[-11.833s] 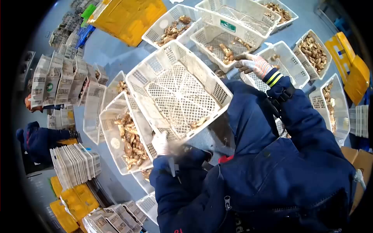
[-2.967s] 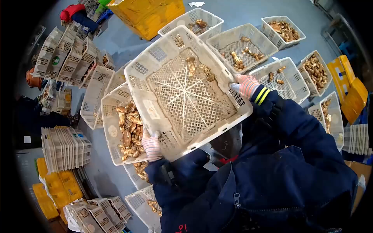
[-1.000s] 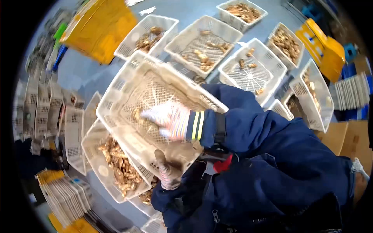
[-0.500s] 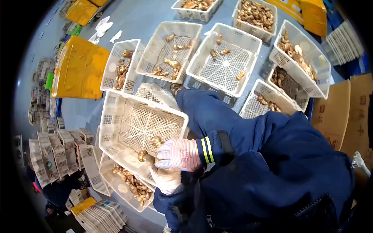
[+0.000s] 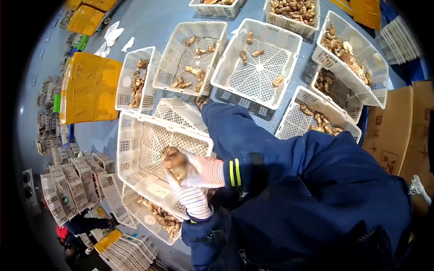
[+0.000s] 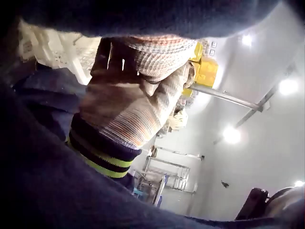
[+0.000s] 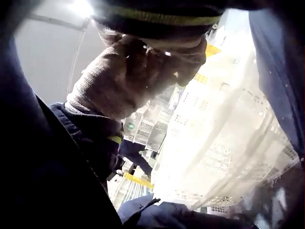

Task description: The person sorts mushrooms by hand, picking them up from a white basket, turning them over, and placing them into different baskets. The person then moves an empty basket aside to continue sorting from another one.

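Observation:
In the head view both gloved hands meet over a nearly bare white crate (image 5: 131,149). The right hand (image 5: 204,171) curls round brown mushrooms (image 5: 169,152) at its fingertips. From below, the left hand (image 5: 190,194) cups the same mushrooms, its fingers against the right hand's. Blur hides how many mushrooms are held and exactly where the fingers lie. The left wrist view shows the left glove (image 6: 124,102) close beside the other glove, its fingers largely hidden. Dark gloves overlap in the right wrist view, where the right hand (image 7: 157,62) is hard to separate from the left.
Under the near crate is another crate of mushrooms (image 5: 160,217). Beyond the legs stand crates with a few mushrooms (image 5: 219,54) and fuller ones (image 5: 294,27). A yellow box (image 5: 92,88) stands at left; cardboard (image 5: 389,131) is at right. Crates are stacked at lower left.
The two mushrooms seen apart near the hands half a second ago are now gathered between the fingers. Both hands have come together, and the left hand's fingers have closed in. Earlier, both hands gripped the crate's sides.

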Demonstrator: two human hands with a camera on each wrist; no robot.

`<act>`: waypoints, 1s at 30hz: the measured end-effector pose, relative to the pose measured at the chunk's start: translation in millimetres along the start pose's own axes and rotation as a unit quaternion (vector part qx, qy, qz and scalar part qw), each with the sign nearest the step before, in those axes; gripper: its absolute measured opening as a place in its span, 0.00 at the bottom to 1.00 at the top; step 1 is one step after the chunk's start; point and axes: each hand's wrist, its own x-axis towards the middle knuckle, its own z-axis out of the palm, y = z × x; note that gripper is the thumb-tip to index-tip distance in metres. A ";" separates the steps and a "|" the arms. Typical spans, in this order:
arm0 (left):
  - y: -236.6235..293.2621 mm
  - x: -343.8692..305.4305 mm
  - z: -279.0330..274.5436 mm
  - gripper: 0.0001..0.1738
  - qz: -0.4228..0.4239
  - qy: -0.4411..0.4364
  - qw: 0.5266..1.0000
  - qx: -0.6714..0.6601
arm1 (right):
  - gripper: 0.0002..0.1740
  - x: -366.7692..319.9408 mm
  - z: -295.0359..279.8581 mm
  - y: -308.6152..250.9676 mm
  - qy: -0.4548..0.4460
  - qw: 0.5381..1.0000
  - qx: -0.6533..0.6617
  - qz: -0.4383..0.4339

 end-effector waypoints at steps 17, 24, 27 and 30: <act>22.5 -15.4 -11.4 0.23 -0.070 -0.025 0.911 0.405 | 0.21 19.8 -230.8 41.2 0.203 0.922 0.313 0.105; -31.9 -28.3 -60.7 0.21 -0.116 0.003 0.921 0.373 | 0.18 5.6 -319.1 162.1 0.338 0.855 0.339 0.197; -26.3 -24.2 -60.4 0.21 -0.114 -0.031 0.894 0.432 | 0.12 17.7 -315.5 174.9 0.385 0.837 0.307 0.237; -14.8 -24.4 -43.4 0.20 -0.138 -0.018 0.911 0.389 | 0.14 33.1 -332.0 226.7 0.380 0.830 0.240 0.331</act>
